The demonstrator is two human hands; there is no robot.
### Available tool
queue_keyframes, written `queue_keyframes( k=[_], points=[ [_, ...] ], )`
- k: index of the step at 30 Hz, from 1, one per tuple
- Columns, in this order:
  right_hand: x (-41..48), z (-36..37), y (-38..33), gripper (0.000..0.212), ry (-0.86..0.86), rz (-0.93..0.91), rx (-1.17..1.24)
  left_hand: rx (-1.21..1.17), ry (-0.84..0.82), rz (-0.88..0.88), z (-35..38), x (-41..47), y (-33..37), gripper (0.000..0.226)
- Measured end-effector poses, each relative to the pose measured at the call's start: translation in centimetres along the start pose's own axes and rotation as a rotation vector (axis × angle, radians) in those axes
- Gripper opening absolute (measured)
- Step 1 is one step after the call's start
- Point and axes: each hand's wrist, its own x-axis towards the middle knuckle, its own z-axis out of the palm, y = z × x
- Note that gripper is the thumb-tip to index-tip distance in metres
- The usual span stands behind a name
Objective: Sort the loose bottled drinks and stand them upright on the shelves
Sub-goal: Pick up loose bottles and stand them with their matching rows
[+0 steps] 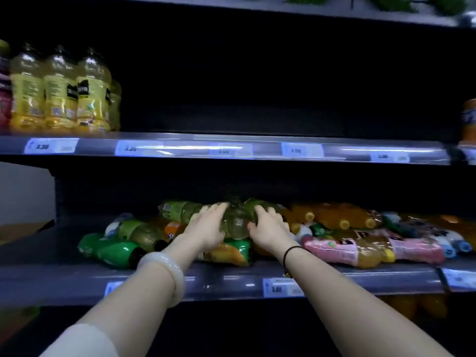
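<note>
A heap of loose bottles lies on its side on the lower shelf (226, 279). On top of the heap is a pale green bottle (235, 224) with its base toward me. My left hand (206, 228) wraps its left side and my right hand (270, 228) presses its right side. Another green-labelled bottle (177, 210) lies behind my left hand. Dark green bottles (113, 249) lie at the left end, orange bottles (334, 217) at the back right, and pink-labelled bottles (347, 249) at the front right.
On the upper shelf (231, 148), several yellow bottles (61, 91) stand upright at the left and one orange bottle (470, 122) at the far right; between them the shelf is dark. Price tags line both shelf edges. More orange bottles show dimly below.
</note>
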Motion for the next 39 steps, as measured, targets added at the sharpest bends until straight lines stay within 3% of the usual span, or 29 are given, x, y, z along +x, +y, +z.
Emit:
queue_keyframes(
  k=[4,7,10,12,14,16,19,21,27,31,36,39],
  points=[
    [4.4,2.2,0.5,0.053,-0.103,0.116,0.173,0.157,-0.155,0.047,1.1,5.8,-1.7,0.091],
    [6.4,3.0,1.9,0.051,-0.118,0.125,0.471,0.164,-0.271,0.077,2.9,8.9,-2.0,0.097],
    [8.2,2.1,3.1,0.033,0.017,0.094,0.715,-0.006,-0.162,0.12,3.5,10.5,-3.1,0.082],
    [9.6,1.5,4.4,0.037,0.213,0.209,0.647,-0.192,-0.052,0.128,3.8,10.8,-3.5,0.066],
    [10.8,1.0,6.4,0.041,0.31,0.32,0.357,-0.317,0.031,0.107,3.9,11.0,-3.5,0.062],
    [11.2,1.0,8.0,0.047,0.182,0.409,0.134,-0.416,0.094,0.075,3.8,11.1,-3.3,0.062],
    [11.3,1.9,8.2,0.067,-0.118,0.452,0.354,-0.501,0.17,0.022,3.1,11.2,-2.9,0.06],
    [11.6,2.3,7.5,0.073,-0.166,0.38,0.376,-0.524,0.191,-0.013,2.8,11.1,-2.9,0.057],
    [11.9,3.1,7.2,0.036,0.15,0.423,0.75,-0.54,0.215,-0.059,2.4,10.5,-2.9,0.059],
    [11.5,4.6,6.6,0.054,0.342,0.387,0.876,-0.559,0.236,-0.067,2.6,10.1,-3.1,0.062],
    [11.6,4.4,4.5,0.059,0.491,0.315,1.192,-0.576,0.271,-0.061,3.0,9.9,-3.4,0.067],
    [11.8,3.4,3.7,0.07,0.565,0.346,1.102,-0.594,0.284,-0.069,3.1,9.8,-3.9,0.066]
  ],
)
